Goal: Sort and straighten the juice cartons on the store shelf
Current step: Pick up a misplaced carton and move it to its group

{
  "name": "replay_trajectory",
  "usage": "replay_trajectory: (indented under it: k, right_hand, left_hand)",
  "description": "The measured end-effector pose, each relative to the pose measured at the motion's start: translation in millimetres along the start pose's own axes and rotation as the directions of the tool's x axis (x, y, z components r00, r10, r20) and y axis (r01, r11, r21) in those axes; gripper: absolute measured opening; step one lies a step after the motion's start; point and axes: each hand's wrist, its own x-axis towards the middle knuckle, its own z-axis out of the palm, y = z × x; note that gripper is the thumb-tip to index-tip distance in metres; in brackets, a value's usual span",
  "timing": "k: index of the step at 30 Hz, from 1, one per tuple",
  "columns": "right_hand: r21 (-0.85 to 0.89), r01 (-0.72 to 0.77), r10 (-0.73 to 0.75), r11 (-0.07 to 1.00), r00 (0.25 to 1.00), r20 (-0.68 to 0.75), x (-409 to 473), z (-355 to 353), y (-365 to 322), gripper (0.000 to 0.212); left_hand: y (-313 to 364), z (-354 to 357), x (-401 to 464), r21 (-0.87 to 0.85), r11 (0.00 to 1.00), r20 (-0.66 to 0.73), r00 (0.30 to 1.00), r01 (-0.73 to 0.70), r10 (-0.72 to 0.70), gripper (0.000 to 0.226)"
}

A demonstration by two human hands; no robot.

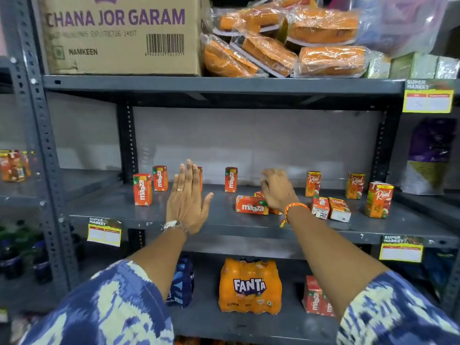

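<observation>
Head view: a grey metal store shelf (139, 207) at mid-height holds scattered small juice cartons.
Left hand (186, 202): flat, fingers spread, gripping nothing, raised at about 9 o'clock of the shelf's middle, partly hiding one upright red carton.
Right hand (276, 190): curled, fingers reaching down onto a toppled red-orange carton (260, 194) mostly hidden beneath it; whether they have closed on it I cannot tell.
Fallen Maaza carton (252, 205): red rectangular card box lying on its side just at 7 o'clock of the right hand, long axis running 9 to 3 o'clock, lettering readable left to right.
Fallen Real cartons (331, 208): two orange-and-white boxes tipped over at 3 o'clock of the right hand, long axes roughly toward 12 o'clock.
Upright Maaza cartons (142, 189): standing at 9 o'clock, labels forward.
Upright Real cartons (378, 199): standing at 3 o'clock.
Doing it well: pinch each fallen carton by its narrow sides, stand it label forward, Maaza leftward, Real rightward.
</observation>
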Motion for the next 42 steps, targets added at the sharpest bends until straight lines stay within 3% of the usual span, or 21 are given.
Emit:
replay_trajectory:
  k: [2, 4, 6, 9, 14, 20, 22, 24, 26, 29, 32, 38, 42]
  right_hand:
    - [-0.015, 0.035, -0.032, 0.999, 0.986, 0.166, -1.8, 5.9, 0.6, 0.029]
    - [-0.1, 0.012, 0.025, 0.995, 0.934, 0.357, -6.3, 10.6, -0.4, 0.03]
    - [-0.208, 0.04, 0.062, 0.977, 0.885, 0.461, -9.0, 15.7, -0.6, 0.032]
    - [-0.283, 0.056, 0.093, 0.958, 0.87, 0.485, -7.8, 17.3, 3.4, 0.036]
    - [-0.274, 0.035, 0.109, 0.961, 0.864, 0.492, -2.3, 15.6, 6.3, 0.031]
    - [-0.147, -0.208, 0.253, 0.967, 0.841, 0.477, 4.8, 14.4, 5.6, 0.025]
    - [-0.019, -0.375, 0.346, 0.927, 0.832, 0.433, 4.0, 14.2, 8.2, 0.021]
    - [0.177, -0.557, 0.439, 0.812, 0.781, 0.445, -0.2, 14.3, 12.4, 0.02]
    - [0.418, -0.685, 0.474, 0.596, 0.721, 0.506, -10.3, 13.9, 10.4, 0.023]
    - [0.669, -0.708, 0.451, 0.226, 0.685, 0.573, -24.6, 22.0, 10.3, 0.035]
    - [0.762, -0.647, 0.391, 0.001, 0.702, 0.595, -35.8, 28.6, 9.3, 0.023]
    - [0.821, -0.531, 0.322, -0.209, 0.756, 0.57, -51.6, 38.4, 3.6, 0.028]
    - [0.848, -0.498, 0.315, -0.182, 0.787, 0.53, -48.8, 39.6, 2.7, 0.02]
  left_hand:
    - [-0.3, 3.0, -18.0, -0.036, 0.999, 0.061, 0.998, 0.004, -0.002, 0.08]
    - [-5.1, 18.2, -42.8, -0.025, 1.0, 0.139, 0.99, -0.004, 0.008, 0.078]
    - [-12.1, 28.2, -59.6, -0.029, 1.0, 0.205, 0.979, -0.006, 0.012, 0.077]
    - [-17.7, 36.8, -78.3, -0.046, 0.999, 0.299, 0.954, -0.016, 0.029, 0.076]
    - [-17.5, 38.3, -89.0, -0.079, 0.997, 0.245, 0.969, -0.007, 0.026, 0.068]
    - [-17.8, 45.1, -88.3, -0.097, 0.995, 0.213, 0.977, 0.003, 0.018, 0.062]
    - [-16.8, 46.0, -89.3, -0.105, 0.994, 0.206, 0.979, 0.012, 0.01, 0.061]
    - [-16.8, 46.6, -91.3, -0.119, 0.993, 0.197, 0.98, 0.018, 0.006, 0.06]
    - [-18.1, 46.9, -93.0, -0.126, 0.992, 0.194, 0.981, 0.019, 0.006, 0.059]
    - [-20.1, 48.8, -92.4, -0.135, 0.991, 0.18, 0.984, 0.014, 0.01, 0.058]
    - [-19.6, 51.6, -92.2, -0.156, 0.988, 0.161, 0.987, 0.009, 0.016, 0.057]
    - [-20.6, 58.5, -92.1, -0.185, 0.983, 0.123, 0.992, 0.009, 0.014, 0.055]
    - [-19.3, 63.1, -92.0, -0.188, 0.982, 0.122, 0.992, 0.022, 0.002, 0.055]
